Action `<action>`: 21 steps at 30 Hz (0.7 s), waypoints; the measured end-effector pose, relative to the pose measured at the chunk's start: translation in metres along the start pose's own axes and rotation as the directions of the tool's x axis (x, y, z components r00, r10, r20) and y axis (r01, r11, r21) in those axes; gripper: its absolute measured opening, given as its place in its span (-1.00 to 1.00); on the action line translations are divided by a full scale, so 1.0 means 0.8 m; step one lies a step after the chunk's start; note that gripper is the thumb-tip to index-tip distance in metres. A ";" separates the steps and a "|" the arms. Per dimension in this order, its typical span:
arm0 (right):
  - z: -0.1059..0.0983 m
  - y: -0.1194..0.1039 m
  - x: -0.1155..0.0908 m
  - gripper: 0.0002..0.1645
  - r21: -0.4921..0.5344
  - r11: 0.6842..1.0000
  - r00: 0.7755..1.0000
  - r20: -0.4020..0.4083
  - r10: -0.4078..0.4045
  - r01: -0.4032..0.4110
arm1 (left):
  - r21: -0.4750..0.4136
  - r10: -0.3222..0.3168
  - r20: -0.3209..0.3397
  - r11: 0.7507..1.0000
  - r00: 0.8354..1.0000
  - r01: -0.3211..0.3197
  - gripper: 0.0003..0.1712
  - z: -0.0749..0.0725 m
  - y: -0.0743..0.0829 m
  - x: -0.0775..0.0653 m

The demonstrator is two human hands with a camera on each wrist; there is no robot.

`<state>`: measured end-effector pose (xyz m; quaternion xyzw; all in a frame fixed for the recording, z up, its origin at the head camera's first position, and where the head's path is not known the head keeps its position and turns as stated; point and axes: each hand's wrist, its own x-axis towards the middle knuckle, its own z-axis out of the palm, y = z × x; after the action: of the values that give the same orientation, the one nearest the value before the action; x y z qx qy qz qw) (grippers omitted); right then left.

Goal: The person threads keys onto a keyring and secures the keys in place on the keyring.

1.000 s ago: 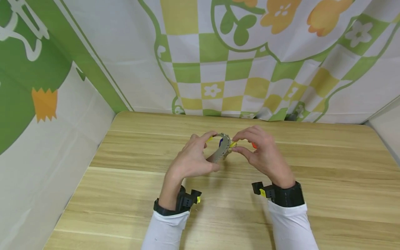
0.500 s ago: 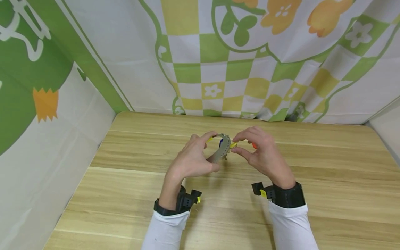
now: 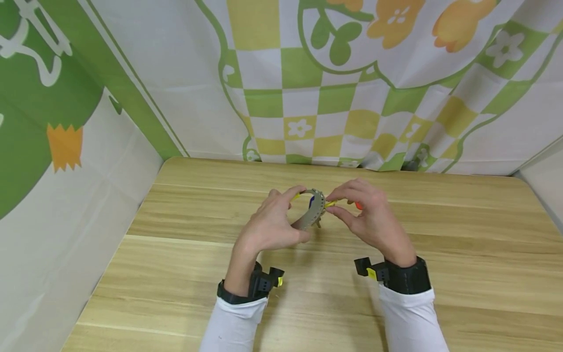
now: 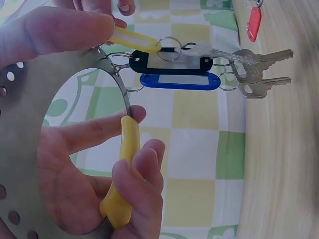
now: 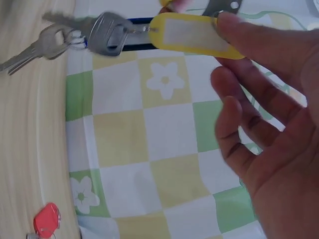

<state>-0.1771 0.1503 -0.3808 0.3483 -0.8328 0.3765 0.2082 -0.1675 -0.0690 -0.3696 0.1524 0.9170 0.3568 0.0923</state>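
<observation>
My left hand [image 3: 270,222] grips the yellow handle [image 4: 130,139] of a grey metal key ring [image 3: 313,211] with holes along its band, raised over the table. My right hand [image 3: 369,212] pinches a yellow key tag [image 5: 197,37] between thumb and index finger at the ring's right side. In the left wrist view, a black key tag [image 4: 141,62] and a blue key tag [image 4: 149,82] hang from the ring on small split rings, with silver keys [image 4: 251,74] at their lower ends. Another key [image 5: 107,37] hangs from the yellow tag. My left thumb is largely hidden in the left wrist view.
On the wooden table [image 3: 198,274] lies a red key tag [image 5: 47,219], partly hidden behind my right hand in the head view. A patterned curtain [image 3: 299,102] hangs along the table's far edge, and a white and green panel [image 3: 123,161] stands at the left.
My hands stay almost in place. The yellow tag has turned a little between my right fingers and looks thinner in the head view; the hanging keys have shifted slightly.
</observation>
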 end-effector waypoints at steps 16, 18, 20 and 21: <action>0.004 -0.002 0.000 -0.94 -0.009 0.994 0.994 -0.009 0.110 -0.110 | 0.128 -0.027 -0.023 0.991 0.999 0.030 0.02 0.003 0.005 -0.001; 0.004 -0.003 -0.001 -0.93 -0.015 0.991 0.991 -0.021 0.134 -0.134 | 0.131 -0.025 -0.024 0.991 0.999 0.028 0.02 0.004 0.005 0.000; 0.004 -0.003 -0.001 -0.93 -0.021 0.989 0.989 -0.028 0.148 -0.148 | 0.129 -0.025 -0.026 0.991 0.999 0.028 0.02 0.004 0.005 0.000; 0.004 -0.003 -0.001 -0.93 -0.024 0.988 0.988 -0.030 0.153 -0.154 | 0.129 -0.026 -0.030 0.991 0.999 0.030 0.03 0.004 0.006 0.000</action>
<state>-0.1748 0.1468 -0.3821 0.2751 -0.8591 0.3851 0.1948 -0.1654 -0.0639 -0.3689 0.1403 0.9415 0.2972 0.0742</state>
